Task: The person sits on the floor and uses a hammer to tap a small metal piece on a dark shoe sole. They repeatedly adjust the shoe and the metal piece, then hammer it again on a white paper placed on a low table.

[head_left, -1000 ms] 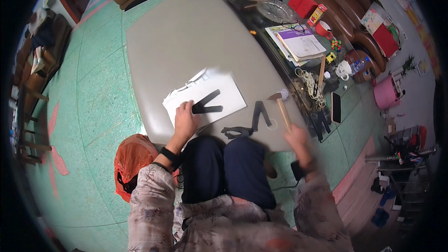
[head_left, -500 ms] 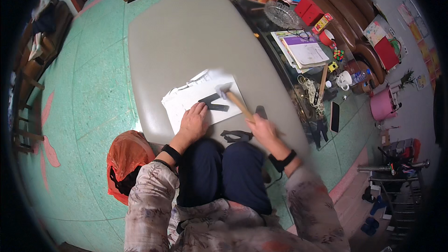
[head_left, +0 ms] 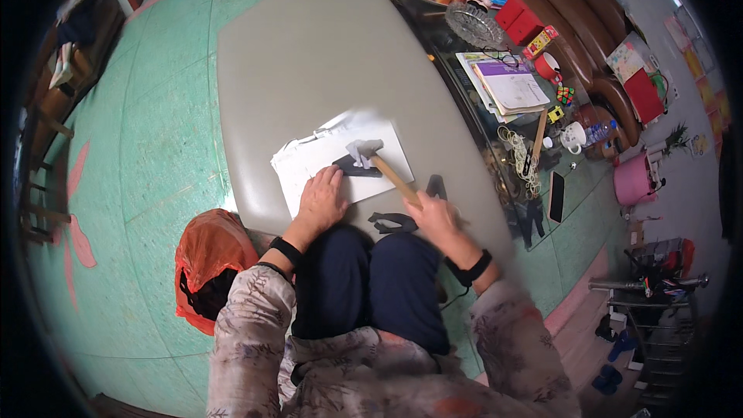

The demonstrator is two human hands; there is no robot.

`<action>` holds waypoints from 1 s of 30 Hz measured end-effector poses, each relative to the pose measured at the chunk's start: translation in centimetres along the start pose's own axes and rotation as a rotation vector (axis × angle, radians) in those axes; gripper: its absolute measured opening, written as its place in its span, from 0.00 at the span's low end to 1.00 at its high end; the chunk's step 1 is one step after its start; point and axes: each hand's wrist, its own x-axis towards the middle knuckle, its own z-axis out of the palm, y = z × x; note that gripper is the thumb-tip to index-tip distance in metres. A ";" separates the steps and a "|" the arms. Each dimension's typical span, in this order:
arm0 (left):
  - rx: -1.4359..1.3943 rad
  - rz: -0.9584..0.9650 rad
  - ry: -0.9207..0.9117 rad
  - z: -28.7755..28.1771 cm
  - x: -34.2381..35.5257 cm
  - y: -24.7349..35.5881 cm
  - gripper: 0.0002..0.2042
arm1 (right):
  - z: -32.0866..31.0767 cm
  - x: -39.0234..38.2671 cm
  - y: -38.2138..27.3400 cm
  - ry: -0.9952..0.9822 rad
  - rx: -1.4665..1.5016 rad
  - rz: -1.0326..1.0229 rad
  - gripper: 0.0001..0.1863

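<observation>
My right hand [head_left: 430, 215] is closed around the wooden handle of a hammer [head_left: 396, 180]; its head, covered in something pale grey, is over a black strip piece [head_left: 349, 168] on white paper [head_left: 308, 156]. My left hand [head_left: 323, 198] lies on the paper with fingers slightly bent, fingertips at the strip's left end, which they partly hide. The paper lies on a grey padded surface [head_left: 313, 54]. More black strips [head_left: 392, 224] lie by my knees, one partly behind my right hand.
At right, a glass table [head_left: 546, 232] holds papers [head_left: 507, 85], a glass ashtray [head_left: 474, 25], cup [head_left: 573, 136], cord [head_left: 517, 156] and phone [head_left: 556, 196]. An orange bag [head_left: 213, 244] sits left of my knees. Brown sofas [head_left: 580, 23] stand around; what looks like a person [head_left: 71, 35] is far left.
My right hand has swung the hammer leftward from beside the paper onto the black strip. My left hand has shifted slightly right.
</observation>
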 end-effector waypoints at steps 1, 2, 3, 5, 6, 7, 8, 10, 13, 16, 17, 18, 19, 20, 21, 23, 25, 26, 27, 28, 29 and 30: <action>-0.008 -0.004 -0.015 0.0 0.1 0.2 0.30 | 0.2 -0.5 0.3 -0.033 -0.031 0.006 0.16; -0.016 -0.009 -0.029 0.0 0.1 0.2 0.30 | 0.3 -0.8 0.7 -0.067 -0.062 0.012 0.16; -0.011 -0.019 -0.040 -0.3 0.1 -0.1 0.30 | 0.2 -0.4 0.5 -0.044 -0.046 -0.037 0.16; 0.009 -0.018 -0.033 -0.4 0.1 -0.2 0.30 | -0.7 -0.5 0.5 -0.022 -0.036 -0.016 0.16; 0.009 -0.012 -0.033 -0.4 0.1 0.1 0.30 | -1.5 -0.7 0.3 -0.015 -0.039 0.004 0.17; 0.001 -0.013 -0.041 -0.4 0.2 0.2 0.30 | -0.8 -1.6 0.9 0.040 0.011 0.027 0.17; -0.006 -0.014 -0.049 -0.5 0.3 0.2 0.30 | -0.1 -1.9 1.7 0.015 -0.028 0.034 0.17; -0.009 -0.019 -0.061 -0.7 0.2 0.1 0.31 | 0.4 -2.0 2.3 -0.031 -0.096 0.041 0.18; 0.006 -0.026 -0.059 -0.5 0.0 -0.1 0.31 | -0.8 -2.0 2.6 -0.020 -0.016 0.062 0.18; 0.023 -0.023 -0.045 -0.4 0.0 0.5 0.31 | 0.0 -3.4 1.9 0.107 -0.013 0.084 0.17; 0.014 -0.023 -0.050 -0.4 0.1 0.7 0.31 | 0.5 -3.6 2.4 0.000 -0.052 0.143 0.17; 0.013 -0.026 -0.046 -0.5 0.2 0.5 0.31 | 0.1 -3.0 2.1 -0.066 -0.065 0.164 0.17; 0.099 -0.001 -0.038 -0.5 0.3 0.7 0.31 | -0.6 -2.4 2.1 -0.132 -0.078 0.185 0.17; 0.184 0.023 -0.029 -0.3 0.5 1.1 0.32 | -1.3 -1.7 2.1 -0.198 -0.092 0.206 0.18; 0.179 0.025 -0.042 -0.2 0.9 1.3 0.29 | -2.1 -1.2 2.0 -0.191 -0.028 0.222 0.17; 0.226 0.019 -0.116 -0.3 1.8 1.3 0.26 | -2.0 -0.4 1.9 -0.092 0.038 0.206 0.17; 0.197 0.004 -0.154 0.1 2.1 1.4 0.22 | -1.7 0.4 1.6 0.028 0.143 0.184 0.21; 0.148 -0.010 -0.154 0.4 2.2 1.4 0.19 | -1.7 0.9 1.8 0.020 0.132 0.184 0.21; 0.102 -0.022 -0.150 0.6 2.5 1.2 0.17 | -1.5 1.5 2.1 0.016 0.122 0.182 0.21; 0.071 0.017 -0.081 1.2 2.7 0.7 0.15 | -1.4 1.9 2.3 0.013 0.112 0.180 0.21; 0.040 0.057 -0.011 1.8 2.8 0.1 0.14 | -1.4 2.0 2.6 -0.009 0.106 0.193 0.21; 0.007 0.093 0.055 1.8 2.8 -0.1 0.12 | -1.4 1.8 2.9 -0.036 0.099 0.206 0.21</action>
